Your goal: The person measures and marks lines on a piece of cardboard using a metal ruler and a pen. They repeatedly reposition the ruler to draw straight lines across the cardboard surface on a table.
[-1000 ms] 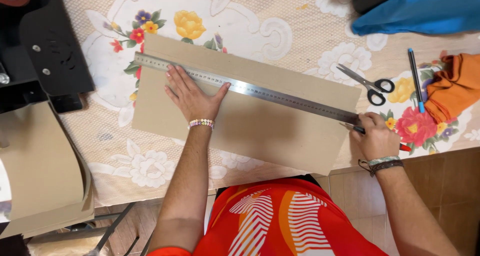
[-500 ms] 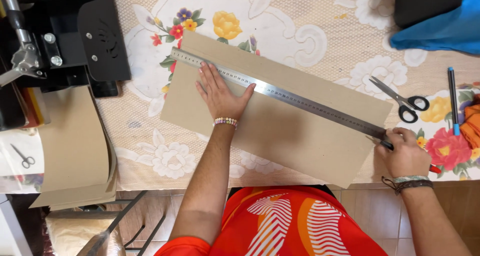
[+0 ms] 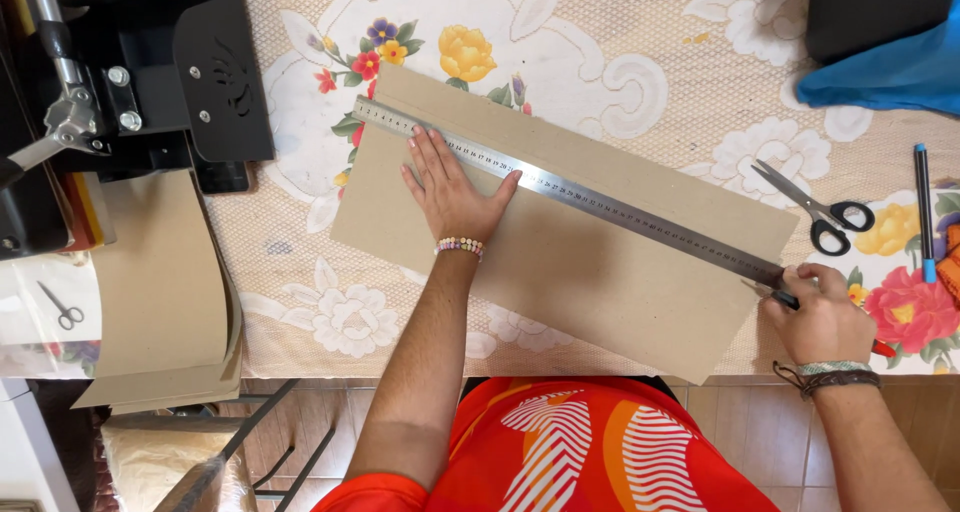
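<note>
A floral tablecloth point(image 3: 640, 82) covers the table, and on it lies my brown cardboard sheet point(image 3: 600, 272), set at a slant. My left hand point(image 3: 452, 187) lies flat, fingers spread, pressing the steel ruler point(image 3: 570, 194) onto the board. My right hand point(image 3: 822, 317) is closed around a cutter point(image 3: 775, 294) — its tip at the ruler's far end. Scissors point(image 3: 815, 207) lie just beyond.
</note>
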